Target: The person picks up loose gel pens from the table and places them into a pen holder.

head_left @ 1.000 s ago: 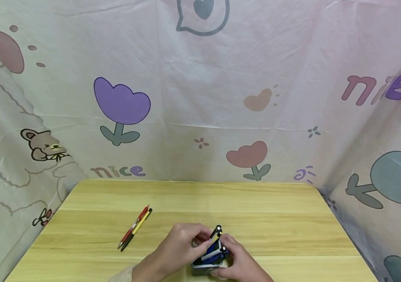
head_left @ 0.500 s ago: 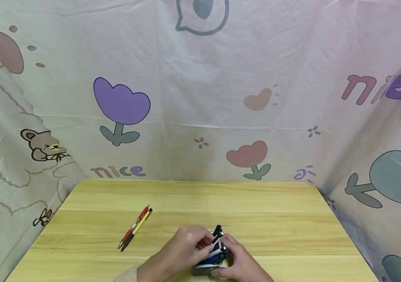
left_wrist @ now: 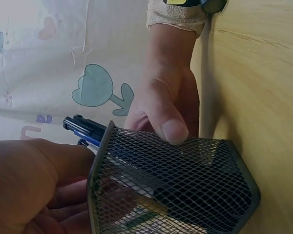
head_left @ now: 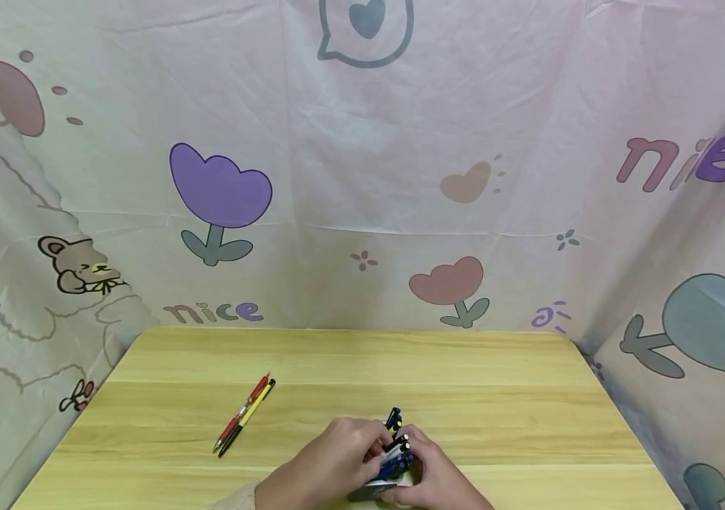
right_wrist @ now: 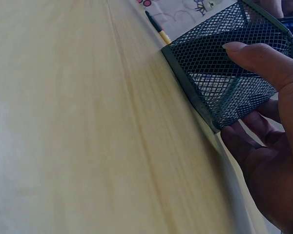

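A dark metal mesh pen holder (head_left: 372, 490) stands near the table's front edge with several pens (head_left: 394, 467) in it, mostly black, blue and white. My right hand (head_left: 432, 473) grips the holder from the right; its thumb presses the mesh wall in the right wrist view, where the holder (right_wrist: 205, 58) looks tilted by the camera. Over the holder's mouth, my left hand (head_left: 340, 457) pinches a black-ended pen (head_left: 396, 444) among the others. Its fingertips are partly hidden. The mesh holder (left_wrist: 180, 180) fills the lower left wrist view, with pen ends poking out past its rim.
On the left of the wooden table (head_left: 496, 397) lie a red pen (head_left: 231, 428) and a yellow-and-black pen (head_left: 252, 411), side by side and slanted. A printed cloth (head_left: 337, 142) hangs behind the table and along both sides.
My left hand has shifted slightly right and toward me over the holder. The pen at its fingertips has moved the same way, among the other pens. My right hand stays on the holder.
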`<state>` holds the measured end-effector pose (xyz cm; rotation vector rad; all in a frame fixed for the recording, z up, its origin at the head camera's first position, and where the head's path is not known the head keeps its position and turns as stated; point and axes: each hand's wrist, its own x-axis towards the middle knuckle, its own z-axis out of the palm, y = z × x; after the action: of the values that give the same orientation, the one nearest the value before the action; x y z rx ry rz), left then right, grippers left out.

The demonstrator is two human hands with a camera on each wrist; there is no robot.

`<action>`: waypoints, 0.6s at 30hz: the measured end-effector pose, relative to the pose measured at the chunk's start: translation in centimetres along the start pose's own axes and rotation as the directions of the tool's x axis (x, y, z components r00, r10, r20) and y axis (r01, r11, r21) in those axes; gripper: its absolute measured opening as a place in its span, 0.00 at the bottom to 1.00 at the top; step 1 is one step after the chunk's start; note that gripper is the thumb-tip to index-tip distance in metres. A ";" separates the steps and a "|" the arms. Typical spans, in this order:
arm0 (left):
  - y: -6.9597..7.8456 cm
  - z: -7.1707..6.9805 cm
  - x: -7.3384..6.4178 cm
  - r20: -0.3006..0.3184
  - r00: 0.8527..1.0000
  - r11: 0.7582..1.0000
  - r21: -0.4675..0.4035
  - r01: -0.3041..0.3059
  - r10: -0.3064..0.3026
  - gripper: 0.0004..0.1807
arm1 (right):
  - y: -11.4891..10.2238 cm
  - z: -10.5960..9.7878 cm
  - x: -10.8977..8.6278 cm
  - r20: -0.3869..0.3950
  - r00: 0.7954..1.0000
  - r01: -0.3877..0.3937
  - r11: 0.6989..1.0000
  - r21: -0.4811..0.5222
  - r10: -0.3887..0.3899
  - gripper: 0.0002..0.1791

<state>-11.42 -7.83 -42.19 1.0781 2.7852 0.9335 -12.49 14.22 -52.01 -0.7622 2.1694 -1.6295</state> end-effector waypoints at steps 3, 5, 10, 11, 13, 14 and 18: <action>0.3 0.0 0.1 0.030 0.999 0.999 0.044 0.019 -0.021 0.03 | 0.1 0.0 0.0 -0.001 1.000 0.020 1.000 0.006 -0.020 0.26; 0.4 0.0 0.2 0.044 0.999 0.997 0.069 0.027 -0.030 0.02 | 0.1 0.0 -0.1 -0.001 1.000 0.023 1.000 0.010 -0.023 0.26; 0.5 0.0 0.2 0.049 0.998 0.996 0.083 0.033 -0.037 0.05 | 0.2 0.1 -0.1 0.000 0.999 0.054 0.998 0.016 -0.054 0.25; 0.6 0.0 0.2 0.053 0.998 0.995 0.087 0.039 -0.044 0.05 | 0.2 0.1 -0.1 -0.001 0.998 0.063 0.998 0.015 -0.063 0.25; 0.8 0.0 0.3 0.068 0.996 0.994 0.099 0.053 -0.060 0.06 | 0.3 0.1 -0.1 -0.001 0.997 0.075 0.997 0.017 -0.075 0.25; 0.8 0.0 0.3 0.075 0.995 0.992 0.108 0.059 -0.068 0.06 | 0.3 0.1 -0.1 0.001 0.997 0.081 0.996 0.020 -0.081 0.25; 1.1 0.0 0.3 0.086 0.994 0.987 0.152 0.059 -0.073 0.07 | 0.3 0.0 0.0 0.005 0.997 0.072 0.997 0.027 -0.072 0.25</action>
<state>-11.02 -6.99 -41.50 1.0090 2.8335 0.6601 -12.56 14.32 -52.26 -0.8463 2.1348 -1.6850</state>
